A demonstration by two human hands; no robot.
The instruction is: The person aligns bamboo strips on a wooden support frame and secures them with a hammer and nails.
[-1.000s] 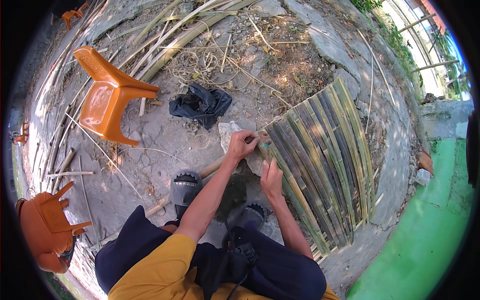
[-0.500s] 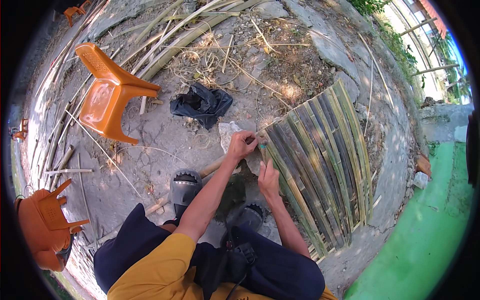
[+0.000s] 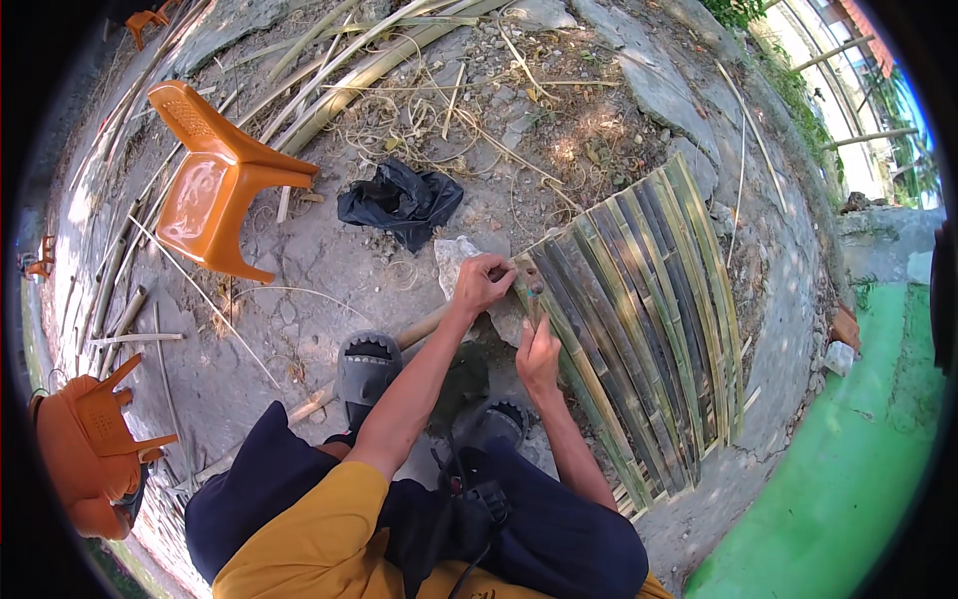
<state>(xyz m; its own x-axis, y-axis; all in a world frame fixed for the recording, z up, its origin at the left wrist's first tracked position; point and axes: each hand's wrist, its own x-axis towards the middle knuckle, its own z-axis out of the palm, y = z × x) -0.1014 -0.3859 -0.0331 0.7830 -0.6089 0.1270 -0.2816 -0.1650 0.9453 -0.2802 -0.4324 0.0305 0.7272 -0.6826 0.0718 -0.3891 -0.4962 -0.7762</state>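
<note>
A panel of bamboo slats [image 3: 639, 319], laid side by side, lies at the right in front of me. At its near-left top corner my left hand [image 3: 483, 284] is closed in a pinch; what its fingertips hold, if anything, is too small to make out. My right hand [image 3: 539, 357] is wrapped round the handle of a small hammer [image 3: 534, 284], its thumb along the handle. The hammer's worn brown head, with a teal mark, is just right of my left fingertips, over the panel's left edge. A pale rock [image 3: 455, 262] lies beside my left hand, by the panel corner.
A black plastic bag [image 3: 401, 204] lies on the ground ahead. An orange plastic chair [image 3: 205, 195] stands at the left, with more orange chairs [image 3: 95, 439] behind. Long bamboo strips [image 3: 349, 85] are strewn at the far left. A bamboo pole [image 3: 419, 329] crosses by my sandals [image 3: 369, 374].
The hammer head has shifted slightly right and up from my left fingertips. My left hand stays at the panel corner, still pinched.
</note>
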